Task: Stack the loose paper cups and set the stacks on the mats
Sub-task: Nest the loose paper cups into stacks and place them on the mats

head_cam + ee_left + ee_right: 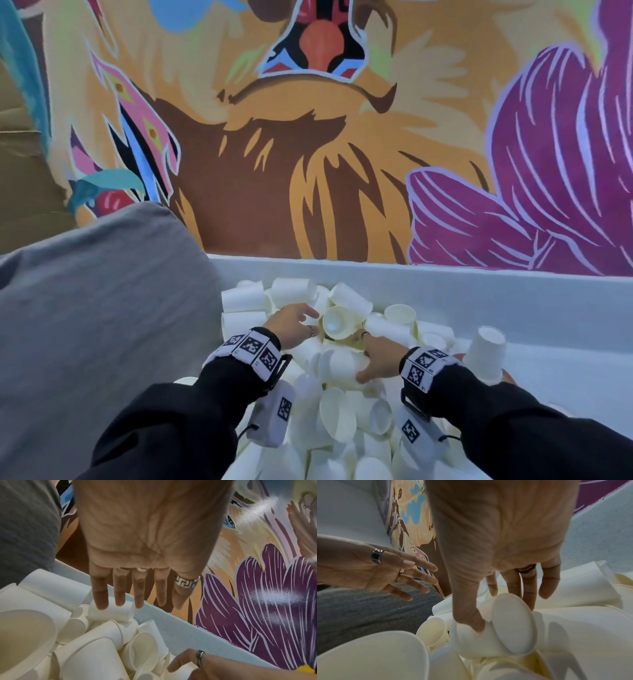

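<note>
Picking up is the step in hand – the right hand point(501, 563) pinches 1 paper cup point(489, 635) on top of the heap of loose cups point(339, 421), the left hand point(147, 545) hovers spread over that heap – next, nest it into another cup

A pale speckled desk point(565, 359) runs along the foot of a painted wall point(308, 137). A heap of loose white paper cups point(342, 428) lies on it. Right of the heap stands an upside-down stack of cups point(486, 356); left of it lies a grey cushion point(96, 308).
</note>
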`<move>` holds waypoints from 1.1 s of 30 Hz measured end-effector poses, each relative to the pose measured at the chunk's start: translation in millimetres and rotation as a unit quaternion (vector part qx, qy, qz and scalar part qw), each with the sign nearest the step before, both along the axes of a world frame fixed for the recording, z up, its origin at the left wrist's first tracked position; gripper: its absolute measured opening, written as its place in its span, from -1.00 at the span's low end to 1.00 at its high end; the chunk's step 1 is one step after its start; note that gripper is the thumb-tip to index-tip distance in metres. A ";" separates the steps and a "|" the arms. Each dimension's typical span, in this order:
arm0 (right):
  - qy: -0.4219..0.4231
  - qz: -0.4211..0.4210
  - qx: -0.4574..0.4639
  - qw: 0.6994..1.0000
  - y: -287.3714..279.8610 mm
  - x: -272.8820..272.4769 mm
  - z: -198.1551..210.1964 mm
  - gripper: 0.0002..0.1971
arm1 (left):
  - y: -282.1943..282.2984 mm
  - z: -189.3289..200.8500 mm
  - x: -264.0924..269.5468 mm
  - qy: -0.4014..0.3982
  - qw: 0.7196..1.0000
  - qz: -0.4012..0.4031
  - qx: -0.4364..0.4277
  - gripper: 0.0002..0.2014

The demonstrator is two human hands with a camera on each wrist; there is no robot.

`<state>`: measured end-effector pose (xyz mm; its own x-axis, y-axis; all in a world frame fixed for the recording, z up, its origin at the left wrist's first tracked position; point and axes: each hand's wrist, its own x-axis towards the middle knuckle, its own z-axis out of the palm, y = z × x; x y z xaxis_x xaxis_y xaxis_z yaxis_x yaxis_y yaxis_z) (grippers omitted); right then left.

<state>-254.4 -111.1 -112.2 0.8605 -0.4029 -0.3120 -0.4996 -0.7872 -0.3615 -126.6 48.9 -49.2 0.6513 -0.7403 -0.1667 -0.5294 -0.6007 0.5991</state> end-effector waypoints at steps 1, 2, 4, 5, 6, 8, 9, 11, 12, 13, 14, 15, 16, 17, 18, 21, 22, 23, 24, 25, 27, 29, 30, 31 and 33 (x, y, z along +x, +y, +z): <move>-0.003 0.001 0.000 1.000 0.7 0.1 -2.4 -0.15 | 0.0 -0.6 0.0 0.003 1.000 -0.002 -0.001 -0.63; -0.003 0.004 -0.004 1.000 1.9 0.3 -4.4 -0.14 | -0.1 -1.1 -0.3 0.007 1.000 -0.005 -0.003 -0.64; -0.005 0.005 -0.014 1.000 3.9 2.4 -7.4 -0.15 | -0.4 -2.0 -0.3 0.012 1.000 -0.011 -0.005 -0.63; -0.013 0.002 -0.014 1.000 4.9 4.0 -7.3 -0.17 | -0.8 -1.9 0.2 0.014 1.000 -0.014 -0.007 -0.63; -0.024 -0.003 -0.008 1.000 5.5 5.6 -6.2 -0.19 | -0.8 -1.6 0.7 0.013 1.000 -0.017 -0.008 -0.63; -0.056 -0.006 0.013 0.998 6.2 8.9 1.2 -0.18 | -1.1 -0.8 2.6 0.008 1.000 -0.025 -0.007 -0.57; -0.076 -0.002 0.020 0.997 5.6 10.7 6.9 -0.19 | -1.0 -0.7 3.6 0.007 1.000 -0.029 -0.006 -0.53; -0.116 0.005 0.036 0.993 5.5 11.8 24.5 -0.27 | -0.1 -0.2 4.1 0.009 0.999 -0.042 -0.003 -0.40; -0.138 0.003 0.048 0.989 4.7 12.1 33.9 -0.32 | -0.1 -0.1 3.9 0.008 0.999 -0.052 0.000 -0.32; -0.163 0.001 0.064 0.985 3.2 12.4 43.2 -0.35 | -0.5 0.2 3.9 0.004 0.998 -0.062 0.003 -0.25; -0.184 -0.005 0.088 0.979 1.2 13.0 52.1 -0.38 | -1.2 1.0 3.8 -0.002 0.998 -0.070 0.003 -0.19; -0.202 -0.010 0.117 0.972 -0.1 13.3 60.4 -0.41 | -2.7 2.2 3.9 -0.010 0.997 -0.078 -0.001 -0.15; -0.215 -0.016 0.151 0.965 -0.7 13.4 67.8 -0.44 | -3.9 3.8 3.5 -0.019 0.996 -0.084 -0.006 -0.13; -0.225 -0.019 0.187 0.956 -2.5 13.4 74.0 -0.48 | -6.1 5.7 3.8 -0.029 0.995 -0.090 -0.014 -0.14; -0.230 -0.021 0.216 0.949 -4.1 13.1 79.2 -0.52 | -7.6 7.3 4.6 -0.036 0.995 -0.093 -0.023 -0.18; -0.239 -0.018 0.296 0.925 -9.9 12.2 89.9 -0.62 | -7.9 10.7 7.2 -0.041 0.995 -0.084 -0.046 -0.26; -0.244 -0.028 0.324 0.914 -13.8 12.4 91.5 -0.63 | -7.8 11.4 8.5 -0.044 0.995 -0.078 -0.050 -0.27; -0.250 -0.044 0.336 0.907 -18.8 12.8 91.7 -0.65 | -7.7 12.2 9.8 -0.045 0.995 -0.070 -0.053 -0.27; -0.254 -0.063 0.322 0.910 -24.9 13.8 89.9 -0.66 | -7.3 13.4 10.9 -0.045 0.996 -0.062 -0.055 -0.28; -0.245 -0.080 0.272 0.927 -32.9 15.0 85.4 -0.65 | -6.8 14.7 12.0 -0.043 0.996 -0.053 -0.056 -0.29; -0.185 -0.099 0.122 0.970 -53.5 18.4 67.6 -0.58 | -5.0 17.8 13.1 -0.039 0.997 -0.038 -0.056 -0.34; -0.102 -0.100 0.001 0.990 -72.1 23.2 45.7 -0.47 | -3.4 19.5 15.5 -0.041 0.997 -0.022 -0.058 -0.37; -0.067 -0.096 -0.039 0.992 -79.5 26.5 34.4 -0.43 | -2.6 19.9 17.2 -0.043 0.997 -0.013 -0.059 -0.37; -0.037 -0.091 -0.067 0.993 -83.0 29.3 27.0 -0.40 | -1.9 19.8 19.4 -0.046 0.997 -0.005 -0.060 -0.35; 0.004 -0.081 -0.095 0.992 -86.9 34.3 17.6 -0.36 | -1.0 18.9 23.7 -0.045 0.997 0.011 -0.063 -0.33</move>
